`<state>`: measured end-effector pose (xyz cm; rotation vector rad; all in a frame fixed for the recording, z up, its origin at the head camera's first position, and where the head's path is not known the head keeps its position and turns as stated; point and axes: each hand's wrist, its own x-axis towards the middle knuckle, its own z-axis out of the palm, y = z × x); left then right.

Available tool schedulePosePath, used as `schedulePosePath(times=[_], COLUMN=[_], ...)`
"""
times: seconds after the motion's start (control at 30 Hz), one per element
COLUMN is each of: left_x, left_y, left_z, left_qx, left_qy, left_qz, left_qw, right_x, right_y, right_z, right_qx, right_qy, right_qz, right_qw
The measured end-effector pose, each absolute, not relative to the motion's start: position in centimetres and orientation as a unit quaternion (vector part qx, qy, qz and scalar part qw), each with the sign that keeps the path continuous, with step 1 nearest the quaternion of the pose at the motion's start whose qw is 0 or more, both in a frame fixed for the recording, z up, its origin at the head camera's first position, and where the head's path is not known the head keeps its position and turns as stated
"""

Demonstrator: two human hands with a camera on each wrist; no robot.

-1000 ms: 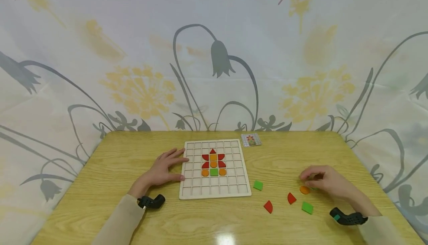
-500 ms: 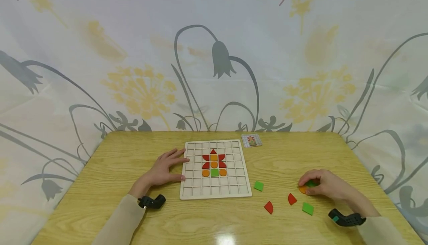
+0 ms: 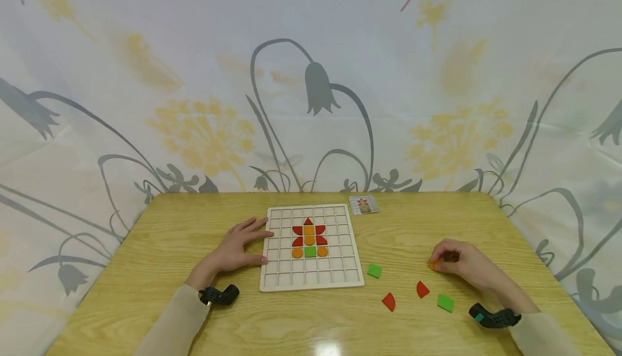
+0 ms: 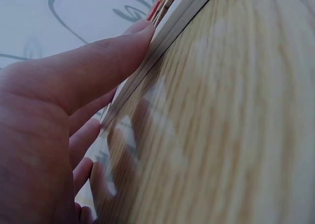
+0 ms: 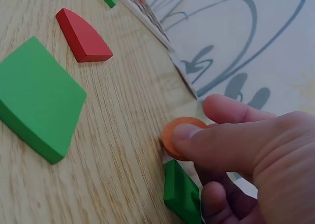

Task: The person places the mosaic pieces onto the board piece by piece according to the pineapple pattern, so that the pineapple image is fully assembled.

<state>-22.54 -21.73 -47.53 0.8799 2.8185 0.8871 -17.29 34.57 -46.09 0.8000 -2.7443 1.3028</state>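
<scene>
My left hand (image 3: 233, 249) rests at the left edge of a white grid board (image 3: 340, 270), fingers extended. In the left wrist view its thumb (image 4: 113, 61) touches the board's rim. On the board sits a pattern of red, orange and green pieces, with a green square (image 3: 310, 252) between two orange discs at the bottom. Far to the right, my right hand (image 3: 466, 261) pinches an orange disc (image 5: 169, 136) between thumb and fingers. Just below that disc in the right wrist view is a green piece (image 5: 181, 192), partly hidden by the fingers.
Between board and right hand lie loose pieces: a green square (image 3: 374, 270), a red quarter circle (image 3: 389, 302), another red quarter circle (image 3: 423, 289) and a green square (image 3: 445, 303). A small pattern card (image 3: 363, 205) lies behind the board's right corner. A patterned curtain (image 3: 218, 75) backs the table.
My right hand came down onto the orange disc beside the green piece, pinched it and shifted slightly up and left in the head view. The left hand stays at the board.
</scene>
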Motion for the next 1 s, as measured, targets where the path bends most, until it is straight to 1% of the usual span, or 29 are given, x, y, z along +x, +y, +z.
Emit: schedulePosePath(times=[0.23,0.37,0.57,0.7,0.9,1.0], left_x=[-22.5,-22.5,-22.5,-22.5,-22.6,-22.6], left_y=[-21.8,-21.8,-21.7,-21.8,-21.8,-21.9], left_z=[-47.6,-47.7,-47.7,-47.7,-47.7,-47.9], left_qx=[0.286,0.285,0.284,0.286,0.288,0.289], left_qy=[0.912,0.913,0.913,0.912,0.911,0.911], left_qz=[0.293,0.291,0.291,0.293,0.294,0.292], left_qw=[0.027,0.026,0.026,0.023,0.026,0.024], right_x=[-17.4,-17.4,-17.4,-17.4,-17.5,-17.6], right_y=[33.2,31.6,28.5,26.2,22.8,21.0], right_z=[-46.1,-46.1,-46.1,-46.0,-45.9,-46.0], right_qx=[0.189,0.171,0.163,0.155,0.163,0.175], right_qy=[-0.882,-0.869,-0.851,-0.846,-0.84,-0.828], right_qz=[0.431,0.464,0.498,0.51,0.517,0.533], right_qw=[0.006,0.011,0.031,0.03,0.016,-0.002])
